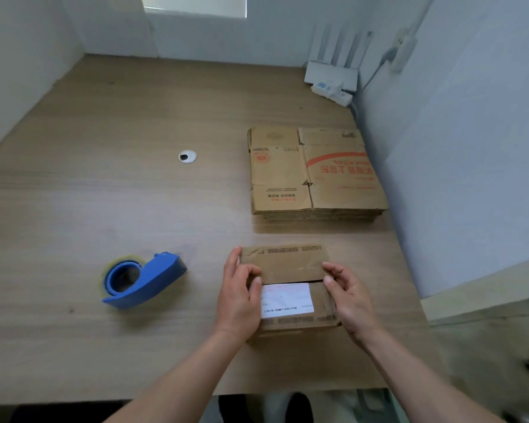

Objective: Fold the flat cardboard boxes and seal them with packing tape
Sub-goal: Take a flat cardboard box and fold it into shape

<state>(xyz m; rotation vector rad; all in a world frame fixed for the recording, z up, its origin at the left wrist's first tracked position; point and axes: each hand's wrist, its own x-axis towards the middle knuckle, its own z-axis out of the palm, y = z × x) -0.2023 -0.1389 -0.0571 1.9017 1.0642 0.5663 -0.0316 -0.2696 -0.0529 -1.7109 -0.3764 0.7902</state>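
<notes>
Head view. Desk [104, 193]: light wood grain, set into a corner with pale walls [471, 148] on the left, far and right sides. A window [196, 6] sits in the far wall, cut off by the top edge. A round grommet [187, 156] sits in the desk near the middle. In the far right corner a white router [330, 73] stands with its antennas up and a power strip [333, 92] lies just in front of it. A plug [405, 50] hangs on the right wall with its cable running down.

Box [284, 264]: near the front of the desk, right of centre, flaps folded down with a dark seam between them. A white label [287, 300] lies on the near flap. Left hand [239, 297] grips the box's left end, fingers curled round the edge and thumb on top at the seam. Right hand [348, 297] grips the right end the same way, thumb at the seam.

Tape [144, 280]: a blue dispenser, lying on the desk well left of the box, untouched. Stack [312, 172] of flat boxes: beyond the box, against the right wall, apart from it.

Hard to read: the label's print and barcode are too small, and the red print on the stack is inverted and blurred. The hands hide the box's ends. Both forearms run off the bottom edge. The mottled surface at lower right is blurred; cannot tell what it is.
</notes>
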